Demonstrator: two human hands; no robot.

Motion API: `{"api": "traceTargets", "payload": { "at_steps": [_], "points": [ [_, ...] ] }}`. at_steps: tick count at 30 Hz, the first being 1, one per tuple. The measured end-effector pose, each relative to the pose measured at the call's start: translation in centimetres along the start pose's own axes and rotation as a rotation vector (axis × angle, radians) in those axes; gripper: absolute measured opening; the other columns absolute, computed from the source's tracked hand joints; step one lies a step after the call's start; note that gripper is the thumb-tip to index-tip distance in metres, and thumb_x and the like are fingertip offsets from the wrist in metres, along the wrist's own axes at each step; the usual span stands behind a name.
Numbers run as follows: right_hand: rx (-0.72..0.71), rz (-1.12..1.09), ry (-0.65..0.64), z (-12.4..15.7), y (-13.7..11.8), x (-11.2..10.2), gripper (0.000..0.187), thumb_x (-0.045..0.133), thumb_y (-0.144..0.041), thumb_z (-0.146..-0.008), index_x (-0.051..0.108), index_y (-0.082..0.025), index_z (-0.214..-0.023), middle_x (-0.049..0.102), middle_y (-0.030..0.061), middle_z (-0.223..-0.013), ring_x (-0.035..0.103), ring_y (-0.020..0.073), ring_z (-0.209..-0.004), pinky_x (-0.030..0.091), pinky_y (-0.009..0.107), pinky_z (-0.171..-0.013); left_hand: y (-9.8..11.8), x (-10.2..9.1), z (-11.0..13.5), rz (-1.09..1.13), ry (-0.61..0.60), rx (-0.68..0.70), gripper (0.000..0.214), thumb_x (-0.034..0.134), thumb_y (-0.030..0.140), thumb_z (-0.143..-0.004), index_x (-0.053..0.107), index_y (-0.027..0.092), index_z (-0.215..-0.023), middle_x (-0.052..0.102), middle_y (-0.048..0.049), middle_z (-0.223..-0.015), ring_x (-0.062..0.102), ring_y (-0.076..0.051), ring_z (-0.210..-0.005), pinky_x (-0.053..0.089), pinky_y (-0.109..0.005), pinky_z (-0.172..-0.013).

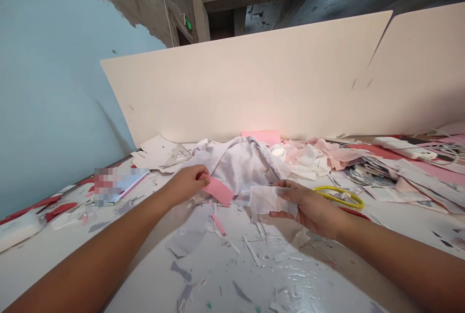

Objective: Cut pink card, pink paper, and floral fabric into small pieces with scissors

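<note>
Now, paper in both hands above the littered worktop.
The grip of your left hand pinches a pink strip; your right hand clasps a white scrap near yellow scissors.

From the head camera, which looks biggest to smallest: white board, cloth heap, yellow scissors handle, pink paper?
1. white board
2. cloth heap
3. yellow scissors handle and pink paper look about alike, so I won't rank them. The left hand holding the paper hides part of it.
</note>
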State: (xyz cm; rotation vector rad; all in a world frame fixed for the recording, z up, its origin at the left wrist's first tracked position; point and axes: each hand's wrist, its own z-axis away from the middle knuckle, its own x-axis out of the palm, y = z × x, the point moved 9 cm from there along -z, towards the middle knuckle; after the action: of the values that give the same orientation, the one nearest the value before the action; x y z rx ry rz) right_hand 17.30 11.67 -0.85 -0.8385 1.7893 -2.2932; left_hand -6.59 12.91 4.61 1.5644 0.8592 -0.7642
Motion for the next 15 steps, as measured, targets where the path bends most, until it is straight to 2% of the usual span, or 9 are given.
{"api": "traceTargets", "payload": {
  "at_steps": [2,4,7,10,12,15],
  "points": [
    [-0.01,-0.037,0.02,0.0,-0.3,-0.1,0.016,0.052,-0.015,-0.074,0.046,-0.019,-0.088,0.057,0.0016,-0.088,0.058,0.0148,-0.082,0.048,0.038,-0.081,0.1,-1.7,-0.2,0.046,0.062,-0.012,0.017,0.048,0.038,-0.07,0.05,0.021,-0.067,0.04,0.0043,-0.058,0.035,-0.009,-0.049,0.024,-0.02,-0.045],
    [-0.026,-0.076,0.047,-0.1,-0.5,-0.3,0.019,0.052,-0.014,-0.074,0.047,-0.019,-0.092,0.059,0.0029,-0.092,0.059,0.0157,-0.084,0.049,0.037,-0.081,0.3,-2.8,-0.4,0.188,0.082,-0.015,0.02,0.052,0.041,-0.068,0.051,0.021,-0.069,0.042,0.0045,-0.061,0.034,-0.008,-0.05,0.026,-0.02,-0.046],
    [-0.032,-0.128,0.077,-0.2,-0.4,-0.3,0.022,0.053,-0.012,-0.073,0.049,-0.018,-0.093,0.062,0.0037,-0.092,0.06,0.0163,-0.085,0.05,0.036,-0.08,1.8,-2.6,-0.3,0.552,0.0,0.022,0.024,0.059,0.042,-0.064,0.051,0.019,-0.07,0.046,0.0036,-0.066,0.04,-0.008,-0.056,0.032,-0.02,-0.053],
    [-0.043,-0.17,0.082,-0.2,-0.3,0.1,0.022,0.053,-0.01,-0.071,0.052,-0.018,-0.092,0.063,0.0033,-0.09,0.06,0.0168,-0.083,0.05,0.037,-0.079,4.1,0.5,0.4,0.81,-0.172,0.018,0.028,0.063,0.042,-0.062,0.056,0.017,-0.074,0.051,0.0007,-0.071,0.046,-0.009,-0.063,0.036,-0.022,-0.059],
    [-0.05,-0.194,0.055,0.0,-0.3,0.6,0.022,0.053,-0.01,-0.071,0.053,-0.018,-0.091,0.064,0.0029,-0.088,0.061,0.0163,-0.081,0.051,0.036,-0.077,5.3,3.3,1.1,0.865,-0.244,-0.018,0.032,0.064,0.041,-0.061,0.058,0.018,-0.081,0.055,-0.0012,-0.076,0.049,-0.011,-0.066,0.037,-0.023,-0.06],
    [-0.036,-0.183,0.023,0.3,-0.2,1.2,0.023,0.055,-0.012,-0.071,0.053,-0.018,-0.093,0.065,0.0024,-0.078,0.062,0.0149,-0.069,0.052,0.029,-0.063,6.4,8.0,1.9,0.895,-0.36,-0.112,0.035,0.065,0.043,-0.06,0.058,0.018,-0.085,0.057,-0.0025,-0.076,0.051,-0.014,-0.065,0.038,-0.024,-0.056]
  ]
}}
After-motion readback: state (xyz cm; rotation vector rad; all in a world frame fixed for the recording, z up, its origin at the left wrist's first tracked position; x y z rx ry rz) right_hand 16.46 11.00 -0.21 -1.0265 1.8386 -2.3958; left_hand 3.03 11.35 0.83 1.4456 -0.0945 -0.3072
